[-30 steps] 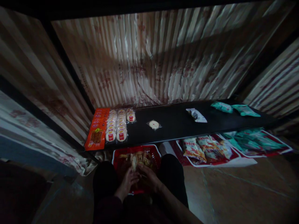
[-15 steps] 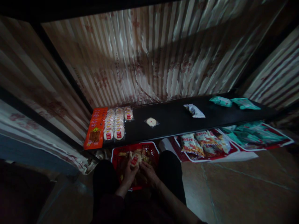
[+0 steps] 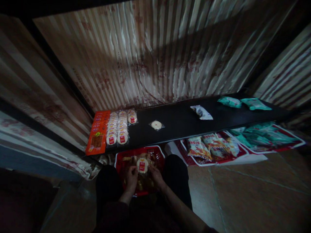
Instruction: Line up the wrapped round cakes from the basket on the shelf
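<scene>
Between my two hands is a round, pale packaged cracker (image 3: 142,165) with a red label facing up. My left hand (image 3: 132,177) pinches its left edge, and my right hand (image 3: 155,175) grips the right edge of the wrapper. Both hands are over a red basket (image 3: 159,152) that holds more wrapped pieces, dim and hard to make out. On the black shelf (image 3: 175,124) ahead, overlapping rows of the same packaged crackers (image 3: 122,137) lie beside an orange packet (image 3: 97,132). One single wrapped cracker (image 3: 156,125) lies apart, to the right of the rows.
Farther right on the shelf are a white packet (image 3: 202,112) and two green packets (image 3: 256,104). Below its front edge stand a red basket of orange-and-white snack bags (image 3: 199,149) and another of green packets (image 3: 269,137). A striped curtain (image 3: 155,58) hangs behind.
The cracker in my hands has turned from tilted to label-up and flatter. My left hand has moved to its side edge. The view has shifted slightly.
</scene>
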{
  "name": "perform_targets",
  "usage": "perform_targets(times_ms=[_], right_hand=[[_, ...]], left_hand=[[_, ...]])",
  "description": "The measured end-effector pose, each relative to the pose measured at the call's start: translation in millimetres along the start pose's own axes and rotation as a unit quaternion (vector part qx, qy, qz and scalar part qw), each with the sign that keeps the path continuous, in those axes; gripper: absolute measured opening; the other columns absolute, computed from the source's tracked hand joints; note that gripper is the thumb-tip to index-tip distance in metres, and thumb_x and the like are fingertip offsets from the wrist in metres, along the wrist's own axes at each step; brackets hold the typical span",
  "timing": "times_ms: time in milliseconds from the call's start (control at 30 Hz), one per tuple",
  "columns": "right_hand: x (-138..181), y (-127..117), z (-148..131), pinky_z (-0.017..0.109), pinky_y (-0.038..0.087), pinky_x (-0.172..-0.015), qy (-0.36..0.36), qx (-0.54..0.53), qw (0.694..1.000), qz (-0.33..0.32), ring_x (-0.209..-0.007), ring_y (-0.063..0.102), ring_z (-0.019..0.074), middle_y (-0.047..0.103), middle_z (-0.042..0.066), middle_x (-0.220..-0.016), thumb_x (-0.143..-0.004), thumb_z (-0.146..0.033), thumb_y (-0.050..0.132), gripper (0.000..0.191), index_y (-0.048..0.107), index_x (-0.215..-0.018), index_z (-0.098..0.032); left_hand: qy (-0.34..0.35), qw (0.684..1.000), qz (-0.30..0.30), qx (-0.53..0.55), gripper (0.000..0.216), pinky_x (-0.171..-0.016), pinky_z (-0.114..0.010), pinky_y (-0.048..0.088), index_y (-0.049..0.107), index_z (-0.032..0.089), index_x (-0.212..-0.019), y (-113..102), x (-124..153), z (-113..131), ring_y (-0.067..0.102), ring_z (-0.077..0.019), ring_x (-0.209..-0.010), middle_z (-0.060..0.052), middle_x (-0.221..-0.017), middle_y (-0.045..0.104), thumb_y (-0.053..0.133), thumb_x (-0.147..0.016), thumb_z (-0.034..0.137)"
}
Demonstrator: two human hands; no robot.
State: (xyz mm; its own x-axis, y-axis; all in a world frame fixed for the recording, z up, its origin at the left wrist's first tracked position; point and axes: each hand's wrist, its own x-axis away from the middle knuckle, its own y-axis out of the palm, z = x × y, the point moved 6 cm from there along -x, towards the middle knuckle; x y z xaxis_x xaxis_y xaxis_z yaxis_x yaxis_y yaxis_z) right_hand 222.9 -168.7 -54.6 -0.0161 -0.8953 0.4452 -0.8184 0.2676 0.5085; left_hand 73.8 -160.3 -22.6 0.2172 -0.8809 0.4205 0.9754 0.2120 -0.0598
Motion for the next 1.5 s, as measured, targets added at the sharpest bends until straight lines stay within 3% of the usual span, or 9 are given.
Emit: perform_targets(times_ms=[133, 267, 400, 533, 633, 800, 1033, 1233, 1500], right_hand=[[-2, -4, 3, 0.039, 0.047, -0.076, -0.007, 0.003, 1.0, 0.009, -0.079, 0.065, 0.0257, 0.072, 0.005, -0.076, -0.051, -0.056, 0.079, 0.05, 0.069, -0.084, -0.021], [-2, -5, 4, 0.038, 0.047, -0.079, 0.0, 0.004, 1.0, 0.003, -0.078, 0.066, 0.0241, 0.072, 0.003, -0.075, -0.048, -0.055, 0.081, 0.053, 0.068, -0.086, -0.02], [-2, -6, 1, 0.038, 0.047, -0.077, 0.003, 0.0, 1.0, 0.012, -0.073, 0.066, 0.0233, 0.071, 0.003, -0.072, -0.047, -0.053, 0.082, 0.054, 0.068, -0.087, -0.018], [-3, -8, 1, 0.039, 0.048, -0.075, 0.005, 0.02, 0.999, 0.026, -0.072, 0.066, 0.0241, 0.07, 0.003, -0.071, -0.047, -0.051, 0.082, 0.053, 0.068, -0.085, -0.018], [-4, -8, -2, 0.04, 0.049, -0.075, -0.005, 0.036, 0.999, 0.022, -0.073, 0.065, 0.0244, 0.07, 0.004, -0.07, -0.047, -0.054, 0.081, 0.052, 0.068, -0.082, -0.018], [-3, 1, -26, 0.036, 0.051, -0.074, -0.05, 0.118, 0.992, -0.005, -0.077, 0.066, 0.024, 0.071, 0.006, -0.08, -0.05, -0.062, 0.076, 0.06, 0.069, -0.089, -0.017], [-3, 19, -73, 0.036, 0.053, -0.074, -0.139, 0.261, 0.955, -0.027, -0.086, 0.066, 0.0259, 0.072, 0.008, -0.09, -0.065, -0.064, 0.063, 0.056, 0.07, -0.097, -0.019], [-11, 26, -99, 0.037, 0.054, -0.075, -0.21, 0.32, 0.923, 0.028, -0.085, 0.066, 0.0258, 0.072, 0.01, -0.094, -0.069, -0.063, 0.058, 0.052, 0.071, -0.095, -0.02], [-27, 44, -129, 0.038, 0.053, -0.08, -0.279, 0.37, 0.886, 0.022, -0.092, 0.066, 0.0268, 0.073, 0.008, -0.094, -0.074, -0.053, 0.058, 0.041, 0.072, -0.096, -0.021]], left_hand=[[-0.008, 1.0, 0.01, -0.008, 0.011, -0.083, -0.034, 0.048, 0.056, 0.02, -0.07, 0, -1, -4, 0.062, -0.0236, -0.092, -0.003, -0.075, 0.063, 0.065, -0.066, 0.014], [-0.004, 0.999, 0.03, -0.025, 0.019, -0.082, -0.033, 0.048, 0.055, 0.02, -0.08, -3, 0, -2, 0.062, -0.0224, -0.091, -0.005, -0.084, 0.064, 0.064, -0.066, 0.012], [-0.019, 1.0, 0.007, -0.002, 0.022, -0.078, -0.032, 0.049, 0.057, 0.019, -0.086, -1, 1, -1, 0.062, -0.0226, -0.092, -0.007, -0.091, 0.064, 0.065, -0.065, 0.014], [-0.029, 1.0, -0.006, 0.004, 0.022, -0.068, -0.03, 0.049, 0.057, 0.019, -0.088, 2, 3, 1, 0.062, -0.0205, -0.078, -0.006, -0.084, 0.064, 0.063, -0.067, 0.018], [-0.016, 1.0, -0.019, 0.004, 0.02, -0.068, -0.03, 0.049, 0.058, 0.019, -0.084, 2, 3, 6, 0.063, -0.0208, -0.076, -0.005, -0.079, 0.065, 0.064, -0.065, 0.021], [0.078, 0.996, -0.015, -0.05, 0.019, -0.075, -0.034, 0.051, 0.06, 0.017, -0.083, 1, -1, 24, 0.065, -0.0219, -0.081, -0.008, -0.085, 0.068, 0.06, -0.066, 0.024], [0.139, 0.987, 0.013, -0.076, 0.016, -0.077, -0.032, 0.051, 0.06, 0.018, -0.082, 11, -7, 52, 0.066, -0.02, -0.082, -0.008, -0.086, 0.07, 0.054, -0.068, 0.023], [0.162, 0.982, 0.018, -0.092, 0.019, -0.078, -0.031, 0.05, 0.06, 0.018, -0.085, 18, -9, 81, 0.065, -0.019, -0.083, -0.008, -0.088, 0.07, 0.048, -0.071, 0.02], [0.191, 0.965, 0.052, -0.172, 0.023, -0.086, -0.031, 0.047, 0.062, 0.016, -0.089, 21, -24, 109, 0.062, -0.0196, -0.094, -0.01, -0.097, 0.068, 0.043, -0.077, 0.018]])
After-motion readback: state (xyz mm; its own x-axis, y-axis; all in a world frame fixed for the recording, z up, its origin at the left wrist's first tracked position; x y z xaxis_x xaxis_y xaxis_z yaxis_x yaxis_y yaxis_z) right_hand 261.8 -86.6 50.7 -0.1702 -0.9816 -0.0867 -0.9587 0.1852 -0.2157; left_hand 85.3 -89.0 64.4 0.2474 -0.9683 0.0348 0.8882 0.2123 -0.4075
